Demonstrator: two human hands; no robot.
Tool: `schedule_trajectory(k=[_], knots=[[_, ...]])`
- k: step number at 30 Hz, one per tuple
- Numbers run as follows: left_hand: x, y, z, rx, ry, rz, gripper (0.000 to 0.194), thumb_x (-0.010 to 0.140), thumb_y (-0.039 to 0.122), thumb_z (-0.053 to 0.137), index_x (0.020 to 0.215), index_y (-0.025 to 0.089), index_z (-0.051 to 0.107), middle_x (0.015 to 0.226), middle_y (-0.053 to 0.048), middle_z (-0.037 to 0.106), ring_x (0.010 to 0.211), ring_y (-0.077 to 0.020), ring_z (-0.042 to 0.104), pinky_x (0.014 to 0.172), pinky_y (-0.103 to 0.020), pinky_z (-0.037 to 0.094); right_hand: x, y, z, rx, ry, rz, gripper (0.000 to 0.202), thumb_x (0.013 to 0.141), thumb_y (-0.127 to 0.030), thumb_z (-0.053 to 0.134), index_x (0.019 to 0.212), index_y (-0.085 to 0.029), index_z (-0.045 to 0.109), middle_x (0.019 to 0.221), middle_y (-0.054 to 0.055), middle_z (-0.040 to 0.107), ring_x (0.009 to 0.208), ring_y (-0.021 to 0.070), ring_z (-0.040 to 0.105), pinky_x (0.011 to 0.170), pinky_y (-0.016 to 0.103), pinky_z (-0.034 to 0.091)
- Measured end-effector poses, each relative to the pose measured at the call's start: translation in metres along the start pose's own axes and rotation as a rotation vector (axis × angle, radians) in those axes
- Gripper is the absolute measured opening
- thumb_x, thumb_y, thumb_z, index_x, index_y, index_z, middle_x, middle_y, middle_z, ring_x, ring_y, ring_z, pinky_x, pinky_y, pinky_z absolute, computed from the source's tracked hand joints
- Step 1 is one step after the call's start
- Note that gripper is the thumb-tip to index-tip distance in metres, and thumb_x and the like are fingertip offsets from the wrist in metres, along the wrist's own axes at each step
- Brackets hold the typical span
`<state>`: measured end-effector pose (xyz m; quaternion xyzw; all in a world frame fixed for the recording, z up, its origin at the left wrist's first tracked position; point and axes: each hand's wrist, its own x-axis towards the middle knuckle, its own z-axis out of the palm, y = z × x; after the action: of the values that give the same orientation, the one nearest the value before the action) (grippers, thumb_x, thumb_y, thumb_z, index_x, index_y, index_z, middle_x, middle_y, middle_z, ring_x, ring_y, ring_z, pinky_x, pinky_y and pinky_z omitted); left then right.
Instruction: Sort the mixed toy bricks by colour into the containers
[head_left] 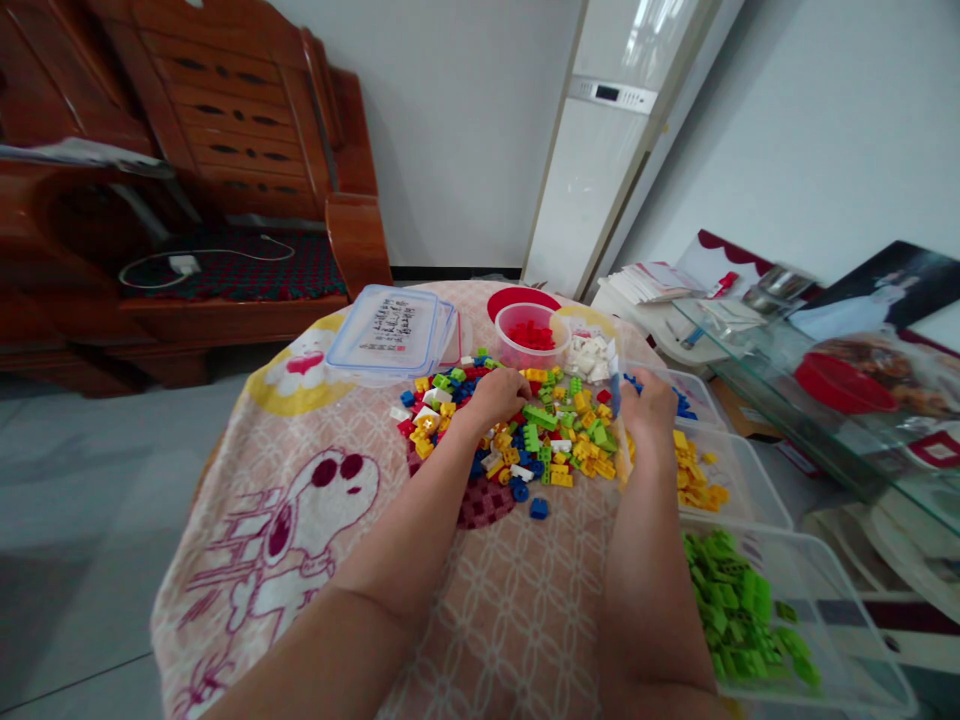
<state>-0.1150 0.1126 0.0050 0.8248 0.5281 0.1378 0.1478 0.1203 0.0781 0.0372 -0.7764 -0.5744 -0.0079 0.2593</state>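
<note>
A mixed pile of toy building bricks (pixel 538 418) in red, blue, yellow, green and white lies on the round table. My left hand (pixel 501 393) reaches into the back of this pile, fingers bent down and closed; what they pinch is hidden. My right hand (pixel 649 400) is over the near left side of a clear plastic box with blue bricks (pixel 684 404), its fingers curled downward. Some blue shows beside its fingertips, but I cannot make out whether it is held. A single blue brick (pixel 538 509) lies apart at the pile's near edge.
Right of the pile stand clear boxes with yellow bricks (pixel 697 475) and green bricks (pixel 731 600). Behind it are a round tub (pixel 566 345) of red bricks, white bricks (pixel 589 357) and stacked lids (pixel 386 330). A glass shelf (pixel 825 400) borders the right; a wooden bench (pixel 247 130) stands left.
</note>
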Motion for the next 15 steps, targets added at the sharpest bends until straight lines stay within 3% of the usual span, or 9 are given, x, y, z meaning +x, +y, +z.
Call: schedule_trajectory(k=[2,5,9,12,15], knots=[[0.001,-0.002,0.001,-0.028,0.007,0.008,0.031,0.077,0.012,0.063,0.098,0.021,0.083,0.093,-0.005,0.08,0.09,-0.0197,0.071,0.088,-0.027,0.055,-0.001,-0.005,-0.003,0.093,-0.058,-0.087,0.036,0.087,-0.026,0.054,0.112,-0.013,0.076,0.106,0.015,0.078,0.103,0.0284,0.071,0.095,0.039,0.051],[0.003,-0.007,0.002,-0.068,0.038,0.036,0.028,0.077,0.011,0.063,0.095,0.019,0.083,0.094,-0.005,0.08,0.089,-0.0185,0.071,0.088,-0.026,0.054,-0.01,-0.019,-0.002,0.228,-0.283,-0.2,0.026,0.084,-0.028,0.061,0.099,-0.016,0.079,0.08,0.006,0.077,0.079,0.0216,0.072,0.076,0.029,0.053],[0.005,-0.011,0.003,-0.108,0.061,0.061,0.027,0.077,0.01,0.063,0.094,0.018,0.083,0.092,-0.005,0.08,0.088,-0.0183,0.071,0.088,-0.027,0.054,-0.026,-0.046,0.008,0.146,-0.542,-0.325,0.012,0.08,-0.03,0.072,0.08,-0.02,0.078,0.06,0.0,0.068,0.067,0.0177,0.068,0.063,0.024,0.047],[0.004,-0.012,0.001,-0.114,0.069,0.053,0.026,0.078,0.011,0.064,0.095,0.017,0.082,0.091,-0.006,0.08,0.087,-0.0186,0.071,0.086,-0.027,0.053,-0.032,-0.06,0.014,0.0,-0.597,-0.368,0.011,0.078,-0.029,0.076,0.071,-0.021,0.075,0.063,0.002,0.069,0.074,0.0181,0.069,0.063,0.023,0.044],[0.003,-0.011,-0.002,-0.123,0.085,0.026,0.024,0.08,0.013,0.064,0.096,0.015,0.082,0.089,-0.006,0.08,0.085,-0.0185,0.071,0.085,-0.026,0.054,-0.031,-0.063,0.016,-0.069,-0.556,-0.344,0.014,0.081,-0.029,0.074,0.071,-0.02,0.075,0.069,0.005,0.072,0.079,0.0189,0.069,0.067,0.024,0.045]])
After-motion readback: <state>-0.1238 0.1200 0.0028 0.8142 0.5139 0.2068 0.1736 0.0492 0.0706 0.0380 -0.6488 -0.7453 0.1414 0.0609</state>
